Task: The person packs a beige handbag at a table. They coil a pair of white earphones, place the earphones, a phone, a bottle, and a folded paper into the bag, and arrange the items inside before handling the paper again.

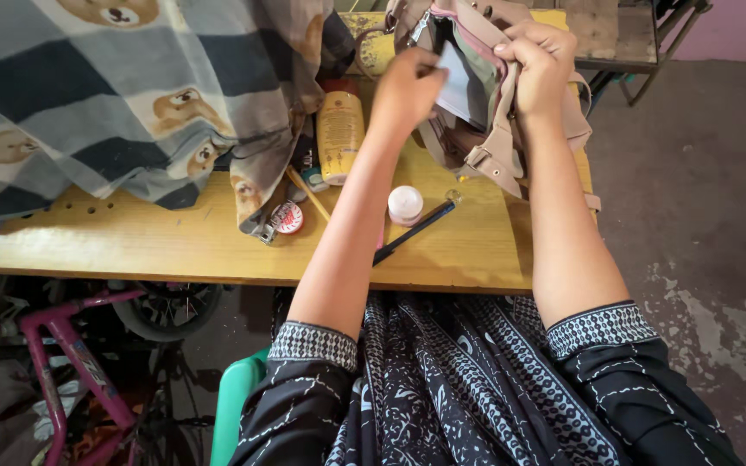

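A beige handbag [485,147] with straps and a buckle stands on the wooden table [174,250]. My right hand [539,62] grips the bag's upper edge and holds it wide. My left hand [407,86] holds a flat pale card-like thing [461,82] at the bag's mouth; what it is I cannot tell. Below my left forearm lie a small round pink-lidded jar [405,204] and a black pencil-like stick [416,229].
A checked blanket with bear prints [114,95] covers the table's left half. Beside it lie a yellow bottle [339,134], a small round tin [287,217] and a thin wooden stick [308,194]. A pink bicycle [62,362] stands under the table, and a green chair edge [233,406] shows.
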